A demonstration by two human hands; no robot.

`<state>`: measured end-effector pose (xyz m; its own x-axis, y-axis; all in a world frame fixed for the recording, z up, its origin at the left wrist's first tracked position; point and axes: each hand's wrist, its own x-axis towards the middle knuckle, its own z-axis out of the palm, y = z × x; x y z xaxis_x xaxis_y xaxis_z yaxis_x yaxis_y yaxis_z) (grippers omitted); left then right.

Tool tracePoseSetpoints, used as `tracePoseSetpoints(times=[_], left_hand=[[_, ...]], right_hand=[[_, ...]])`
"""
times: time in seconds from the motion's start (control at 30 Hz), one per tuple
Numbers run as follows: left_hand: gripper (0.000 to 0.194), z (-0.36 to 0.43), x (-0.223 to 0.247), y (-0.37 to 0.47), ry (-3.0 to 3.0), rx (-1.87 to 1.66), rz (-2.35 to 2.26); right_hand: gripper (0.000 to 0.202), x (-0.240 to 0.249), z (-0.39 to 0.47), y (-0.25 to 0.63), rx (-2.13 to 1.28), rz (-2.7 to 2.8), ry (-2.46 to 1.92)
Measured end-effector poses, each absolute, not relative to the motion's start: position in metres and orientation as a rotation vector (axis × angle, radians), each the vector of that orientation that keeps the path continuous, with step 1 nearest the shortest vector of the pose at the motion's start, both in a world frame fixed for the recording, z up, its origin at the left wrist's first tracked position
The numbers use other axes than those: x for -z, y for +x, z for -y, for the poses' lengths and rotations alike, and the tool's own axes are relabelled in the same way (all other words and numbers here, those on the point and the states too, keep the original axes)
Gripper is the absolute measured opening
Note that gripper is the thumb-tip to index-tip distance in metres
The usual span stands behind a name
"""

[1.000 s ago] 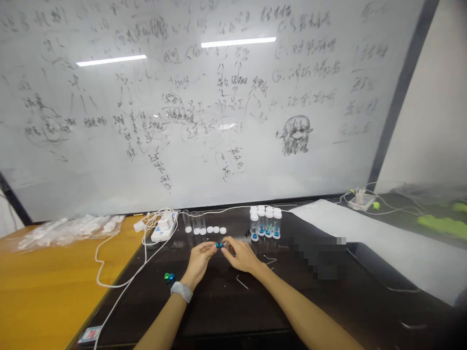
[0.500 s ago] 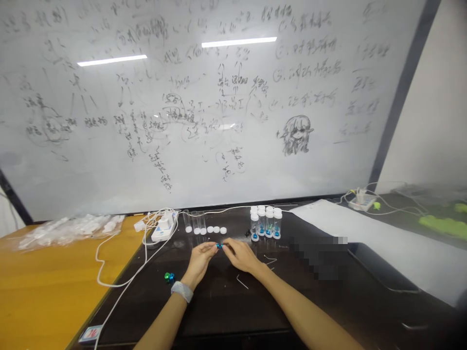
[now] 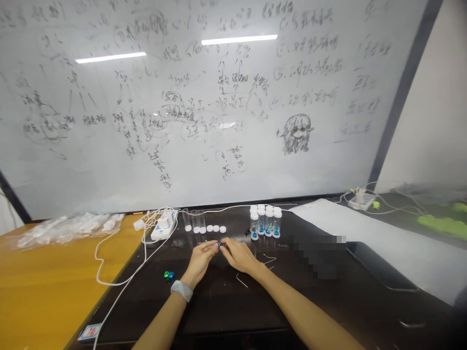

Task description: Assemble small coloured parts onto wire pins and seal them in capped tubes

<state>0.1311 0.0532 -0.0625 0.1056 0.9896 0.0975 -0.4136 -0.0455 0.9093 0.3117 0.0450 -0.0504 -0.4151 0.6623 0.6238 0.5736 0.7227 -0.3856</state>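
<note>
My left hand (image 3: pixel 200 256) and my right hand (image 3: pixel 239 254) meet over the dark table, fingertips pinched around a small shiny blue metallic part (image 3: pixel 219 245). Fingers cover most of it, so its exact kind is unclear. Left of my left wrist lie a green metallic piece (image 3: pixel 166 275) and a blue metallic piece (image 3: pixel 171 276). Beyond my hands, several white caps (image 3: pixel 216 228) lie in a row beside open clear tubes (image 3: pixel 196 222). To the right stand several capped clear tubes (image 3: pixel 269 222) with blue pieces inside. An L-shaped hex key (image 3: pixel 242 281) rests near my right forearm.
A white power strip (image 3: pixel 163 226) with tangled cables sits at the back left, near plastic bags (image 3: pixel 73 228) on the yellow table (image 3: pixel 47 287). A dark phone (image 3: pixel 379 267) and a white sheet (image 3: pixel 350 228) lie right. Behind everything rises a whiteboard (image 3: pixel 182 170).
My fingertips have come slightly closer together, and less of the blue part shows between them. The other things on the table stay where they were.
</note>
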Motion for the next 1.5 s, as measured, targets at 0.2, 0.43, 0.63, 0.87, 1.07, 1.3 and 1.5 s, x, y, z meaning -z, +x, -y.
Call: tracePoseSetpoints(times=[0.2, 0.43, 0.63, 0.87, 1.07, 1.3, 1.5], left_hand=[[0.036, -0.051, 0.06, 0.132, 1.025, -1.373, -0.772], [0.042, -0.043, 0.05, 0.135, 1.062, -1.247, -0.715], [0.043, -0.036, 0.041, 0.133, 1.124, -0.953, -0.634], [0.048, -0.056, 0.031, 0.131, 1.268, -0.947, -0.806], [0.047, -0.117, 0.008, 0.119, 1.995, -1.586, -1.71], [0.015, -0.149, -0.01, 0.11, 2.348, -1.262, -2.137], [0.016, -0.133, -0.018, 0.109, 2.328, -1.191, -2.064]], right_hand=[[0.02, 0.054, -0.046, 0.308, -0.046, 2.18, -0.954], [0.025, 0.053, -0.058, 0.313, -0.49, 1.9, -0.843], [0.041, 0.058, -0.079, 0.313, -1.127, 1.452, -0.65], [0.038, 0.048, -0.076, 0.317, -1.215, 1.335, -0.584], [0.04, 0.05, -0.087, 0.321, -1.147, 1.17, -0.644], [0.042, 0.055, -0.09, 0.318, -1.14, 1.197, -0.65], [0.042, 0.054, -0.091, 0.32, -1.11, 1.167, -0.641]])
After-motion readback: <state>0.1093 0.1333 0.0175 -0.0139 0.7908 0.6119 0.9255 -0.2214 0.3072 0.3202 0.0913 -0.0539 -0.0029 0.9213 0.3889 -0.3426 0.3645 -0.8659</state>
